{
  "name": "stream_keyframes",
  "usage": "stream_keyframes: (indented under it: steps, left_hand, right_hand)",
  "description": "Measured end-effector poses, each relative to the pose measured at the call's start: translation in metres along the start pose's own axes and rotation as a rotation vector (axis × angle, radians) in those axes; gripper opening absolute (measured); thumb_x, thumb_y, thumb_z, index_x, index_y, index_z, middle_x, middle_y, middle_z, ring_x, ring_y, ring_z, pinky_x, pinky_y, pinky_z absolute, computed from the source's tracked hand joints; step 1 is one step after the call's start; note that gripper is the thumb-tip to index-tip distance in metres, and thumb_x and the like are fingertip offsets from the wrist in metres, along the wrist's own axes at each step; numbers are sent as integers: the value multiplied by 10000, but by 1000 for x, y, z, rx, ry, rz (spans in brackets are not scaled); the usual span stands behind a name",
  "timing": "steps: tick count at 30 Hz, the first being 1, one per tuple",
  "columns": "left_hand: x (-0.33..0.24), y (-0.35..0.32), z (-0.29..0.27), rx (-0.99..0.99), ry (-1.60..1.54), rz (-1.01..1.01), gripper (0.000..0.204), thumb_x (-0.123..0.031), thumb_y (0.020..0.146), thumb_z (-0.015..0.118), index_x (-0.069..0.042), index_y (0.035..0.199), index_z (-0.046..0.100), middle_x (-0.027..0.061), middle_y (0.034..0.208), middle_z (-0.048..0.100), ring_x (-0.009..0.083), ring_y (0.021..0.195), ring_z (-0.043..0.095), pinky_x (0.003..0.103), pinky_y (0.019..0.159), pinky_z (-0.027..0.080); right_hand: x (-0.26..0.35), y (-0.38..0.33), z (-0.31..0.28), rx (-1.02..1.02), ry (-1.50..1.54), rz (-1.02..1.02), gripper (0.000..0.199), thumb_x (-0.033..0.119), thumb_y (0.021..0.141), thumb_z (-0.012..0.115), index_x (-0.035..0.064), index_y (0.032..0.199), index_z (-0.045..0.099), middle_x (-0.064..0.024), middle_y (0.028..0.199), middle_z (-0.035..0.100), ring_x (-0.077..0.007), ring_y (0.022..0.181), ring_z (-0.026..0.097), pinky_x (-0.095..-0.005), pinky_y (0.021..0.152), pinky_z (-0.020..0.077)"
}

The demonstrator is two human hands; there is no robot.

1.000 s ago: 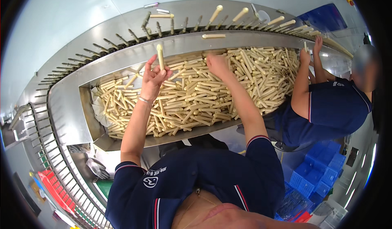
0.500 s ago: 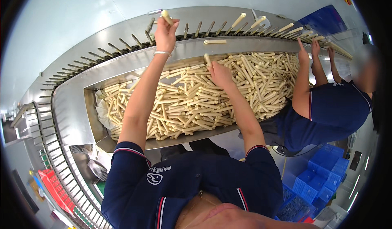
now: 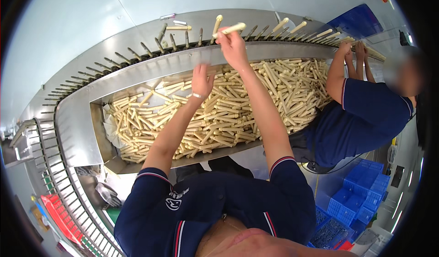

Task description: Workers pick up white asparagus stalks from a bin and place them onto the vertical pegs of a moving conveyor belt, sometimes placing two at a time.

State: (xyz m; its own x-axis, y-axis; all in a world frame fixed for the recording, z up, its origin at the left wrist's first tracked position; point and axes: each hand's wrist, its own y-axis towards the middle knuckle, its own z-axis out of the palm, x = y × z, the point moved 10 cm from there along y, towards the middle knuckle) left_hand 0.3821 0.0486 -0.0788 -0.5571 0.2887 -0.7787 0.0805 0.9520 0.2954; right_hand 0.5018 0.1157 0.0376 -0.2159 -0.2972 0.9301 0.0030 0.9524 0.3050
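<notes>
My right hand (image 3: 234, 50) is raised over the row of upright pegs, its fingers closed around a cream-coloured stick (image 3: 237, 28) with a rounded end. Just behind those fingers, another cream stick (image 3: 217, 26) stands upright on a peg. Lower and to the left, my left hand (image 3: 201, 81) hovers at the far wall of the metal tray (image 3: 109, 152). It is blurred at the fingertips, with thumb and fingers apart and no stick visible in it. A heap of similar sticks (image 3: 219, 119) fills much of the tray below both hands.
The pegs (image 3: 146, 48) curve along a metal track to the left and back. A loose stick (image 3: 179, 27) lies behind them. At right, a co-worker (image 3: 366, 106) reaches to pegs bearing sticks. Blue crates (image 3: 350, 202) stand lower right, a red crate (image 3: 61, 218) lower left.
My left hand has come down from the pegs without its stick; a stick now stands on a peg nearby. My right hand has risen from the tray to the pegs. Pegs have shifted right.
</notes>
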Motion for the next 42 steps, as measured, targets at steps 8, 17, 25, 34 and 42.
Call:
stream_keyframes:
  steps: [8,17,25,34,42]
  left_hand:
    - [114,-101,28,462,358,-234,263,-185,755,648,-95,999,613,133,1072,570,324,1006,547,414,849,471]
    - [159,-86,8,519,497,-444,216,-221,735,709,-54,866,668,232,1060,536,384,876,613,445,768,513]
    - [159,-83,27,830,646,-300,202,-126,792,611,-51,965,682,206,1174,536,348,949,632,421,806,529]
    - [98,-26,-44,465,426,-311,215,-261,874,592,-122,1038,578,164,952,640,342,777,647,440,591,488]
    - [79,-36,-68,376,-553,-564,388,-239,868,650,-19,1151,505,86,857,656,140,639,592,297,561,491]
  right_hand:
    - [-17,58,59,129,-645,-141,284,259,923,536,6,1049,499,-181,724,634,-333,707,634,-431,636,473]
    - [-76,-21,41,244,-830,97,356,370,912,546,23,991,538,-150,684,625,-304,636,625,-410,606,474]
    - [-186,-138,70,921,-1251,320,186,256,848,612,72,877,619,-49,749,615,-122,592,537,-258,537,450]
    - [-38,-1,3,264,471,410,330,102,899,531,22,1219,518,-55,870,618,-116,815,582,-294,738,476]
    - [-20,42,12,225,631,245,365,124,910,536,19,1255,484,-23,895,548,-104,795,484,-241,746,393]
